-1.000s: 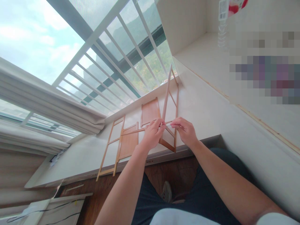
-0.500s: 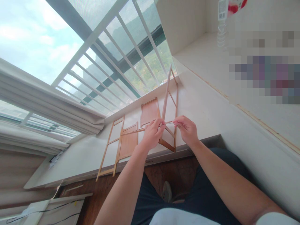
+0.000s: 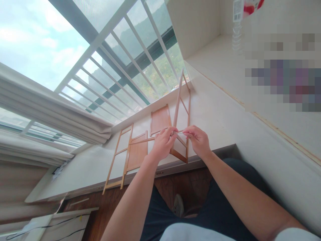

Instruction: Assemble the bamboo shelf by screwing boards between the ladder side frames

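we bring both hands together over the near end of an open wooden frame (image 3: 177,107), which stands on the pale ledge (image 3: 208,124) below the window (image 3: 120,67). our left hand (image 3: 164,144) has its fingers curled in at the frame's joint, thumb and forefinger close together; we cannot tell how firmly they grip. our right hand (image 3: 199,140), just beside it, pinches a thin rod (image 3: 181,132) between thumb and fingertips, the rod pointing toward the left fingertips. from under our left hand a slim rail (image 3: 142,141) runs to a second, ladder-like frame (image 3: 116,154) on the left, passing over a brown panel (image 3: 137,156). another panel (image 3: 161,119) lies beyond our left hand, near the window. a clear bottle (image 3: 237,30) shows at the upper right, well apart from our hands.
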### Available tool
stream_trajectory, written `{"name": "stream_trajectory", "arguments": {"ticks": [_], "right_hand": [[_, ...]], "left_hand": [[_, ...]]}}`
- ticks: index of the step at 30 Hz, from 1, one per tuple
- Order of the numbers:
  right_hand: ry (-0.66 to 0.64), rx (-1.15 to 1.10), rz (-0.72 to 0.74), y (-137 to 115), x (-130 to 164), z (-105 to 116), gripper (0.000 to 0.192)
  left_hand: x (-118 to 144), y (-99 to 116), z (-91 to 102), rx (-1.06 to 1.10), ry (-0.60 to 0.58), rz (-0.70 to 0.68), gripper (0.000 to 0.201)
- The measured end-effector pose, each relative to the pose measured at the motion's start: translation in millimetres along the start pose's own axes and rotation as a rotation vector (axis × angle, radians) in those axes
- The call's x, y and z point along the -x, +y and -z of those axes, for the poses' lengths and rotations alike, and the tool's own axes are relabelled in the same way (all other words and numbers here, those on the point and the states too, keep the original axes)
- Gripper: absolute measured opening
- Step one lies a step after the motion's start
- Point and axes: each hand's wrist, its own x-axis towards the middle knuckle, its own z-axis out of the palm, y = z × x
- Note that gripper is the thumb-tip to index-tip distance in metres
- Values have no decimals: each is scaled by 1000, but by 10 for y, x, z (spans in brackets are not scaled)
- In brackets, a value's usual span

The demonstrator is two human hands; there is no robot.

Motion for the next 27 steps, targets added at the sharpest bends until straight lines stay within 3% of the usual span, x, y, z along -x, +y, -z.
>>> {"name": "stream_trajectory", "arguments": {"ticks": [27], "right_hand": [[17,-55,-55,15,-12,4,17]], "left_hand": [[3,23,5,9,10,15,27]]}}
